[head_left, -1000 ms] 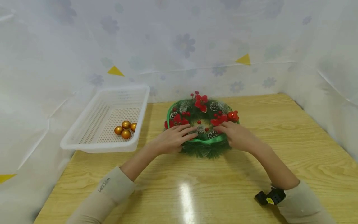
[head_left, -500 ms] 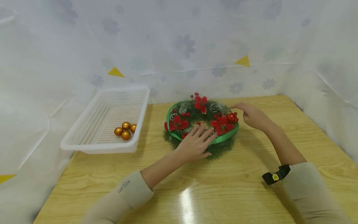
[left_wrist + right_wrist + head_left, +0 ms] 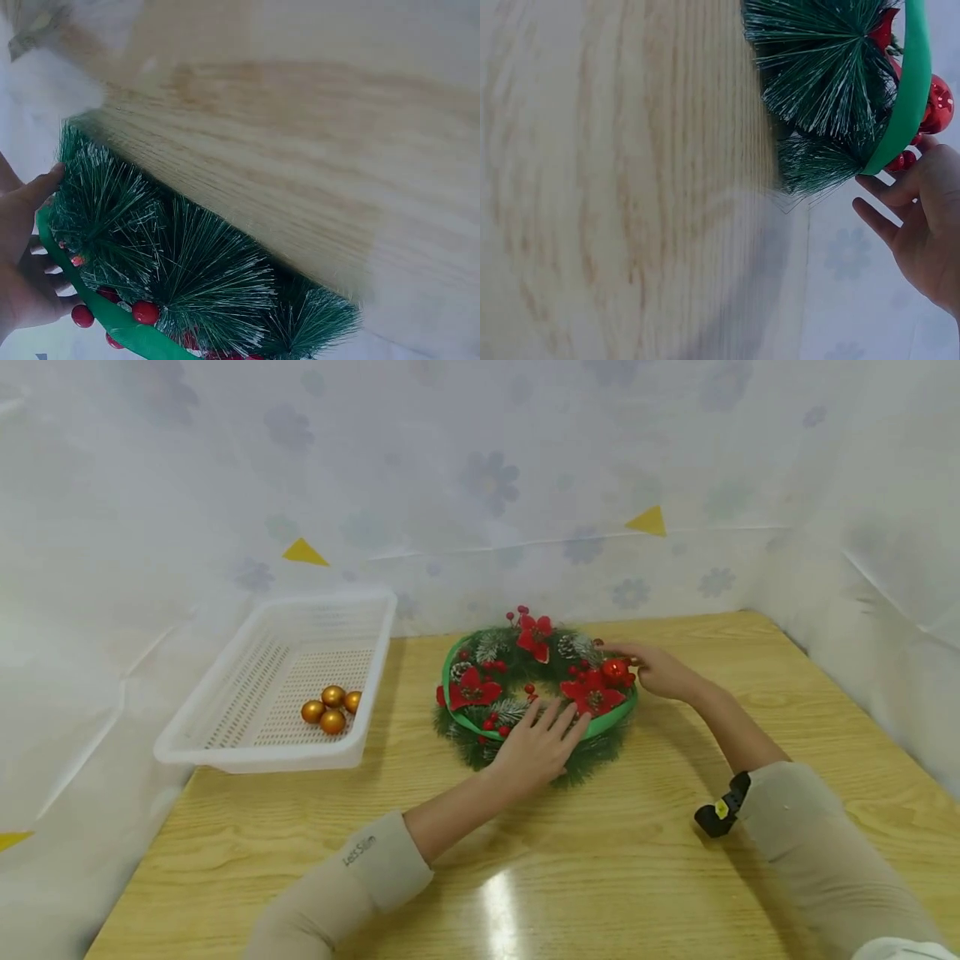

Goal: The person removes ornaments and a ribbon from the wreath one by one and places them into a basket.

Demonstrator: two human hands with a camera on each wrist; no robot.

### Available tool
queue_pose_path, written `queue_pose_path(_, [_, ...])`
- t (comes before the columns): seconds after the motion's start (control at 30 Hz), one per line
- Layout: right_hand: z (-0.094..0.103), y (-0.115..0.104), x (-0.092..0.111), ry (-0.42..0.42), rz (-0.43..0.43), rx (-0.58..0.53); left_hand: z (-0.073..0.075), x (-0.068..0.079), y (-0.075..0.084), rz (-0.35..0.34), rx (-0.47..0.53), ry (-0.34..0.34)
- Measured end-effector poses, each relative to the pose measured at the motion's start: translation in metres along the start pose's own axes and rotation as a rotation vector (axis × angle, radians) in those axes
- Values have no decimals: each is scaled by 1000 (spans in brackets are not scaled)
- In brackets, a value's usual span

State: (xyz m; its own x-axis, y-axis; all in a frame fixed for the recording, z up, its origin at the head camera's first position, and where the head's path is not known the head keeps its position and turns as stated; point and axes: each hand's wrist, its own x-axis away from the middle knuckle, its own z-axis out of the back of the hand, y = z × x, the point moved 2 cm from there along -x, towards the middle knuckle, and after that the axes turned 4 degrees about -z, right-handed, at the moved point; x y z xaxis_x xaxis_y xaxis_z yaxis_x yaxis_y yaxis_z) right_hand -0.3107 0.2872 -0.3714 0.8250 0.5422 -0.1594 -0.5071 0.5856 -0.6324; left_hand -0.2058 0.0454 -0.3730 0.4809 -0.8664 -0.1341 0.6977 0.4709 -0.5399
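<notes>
A green Christmas wreath (image 3: 600, 756) lies on the table, dressed with red cloth flowers (image 3: 592, 692), berries and snowy pinecones (image 3: 567, 647). A green ribbon (image 3: 617, 717) runs around it. My left hand (image 3: 536, 747) rests over the wreath's front with fingers spread; the left wrist view shows them beside the ribbon (image 3: 124, 330) and berries (image 3: 145, 312). At the right side, my right hand (image 3: 663, 673) reaches to the edge with its index finger extended, near a shiny red ball (image 3: 614, 672). Its fingertips lie right at the ribbon's end (image 3: 907, 97) in the right wrist view.
To the left stands a white perforated plastic basket (image 3: 258, 758) with several gold balls (image 3: 333, 722) at its near right corner. The wood-grain table (image 3: 600, 877) ends at a pale flowered curtain (image 3: 480, 560) carrying yellow triangles (image 3: 305, 552).
My left hand slid right along the wreath's front and spread its fingers. My right hand left the front right part and moved to the outer right edge, uncovering the red flower there.
</notes>
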Motion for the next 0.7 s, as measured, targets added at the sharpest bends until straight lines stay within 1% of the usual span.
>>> queue_pose_path(0.1, [1, 5, 1, -29, -32, 26, 0, -2, 1, 4, 26, -31])
queue_pose_path(0.2, [2, 8, 2, -54, -36, 56, -1, -2, 0, -9, 47, -45])
queue_pose_path(0.37, [2, -5, 10, -64, -78, 136, -7, 12, -15, -103, 62, -26])
queue_pose_path(0.43, [1, -11, 13, -69, -92, 176, -10, 18, -22, -145, 78, -5])
queue_pose_path(0.57, [-3, -25, 20, -82, -100, 235, -13, 30, -33, -223, 111, 10])
queue_pose_path(0.63, [-5, -31, 24, -88, -111, 245, -15, 35, -39, -258, 124, 10])
queue_pose_path(0.7, [-5, -36, 27, -77, -96, 261, -17, 40, -45, -296, 122, 13])
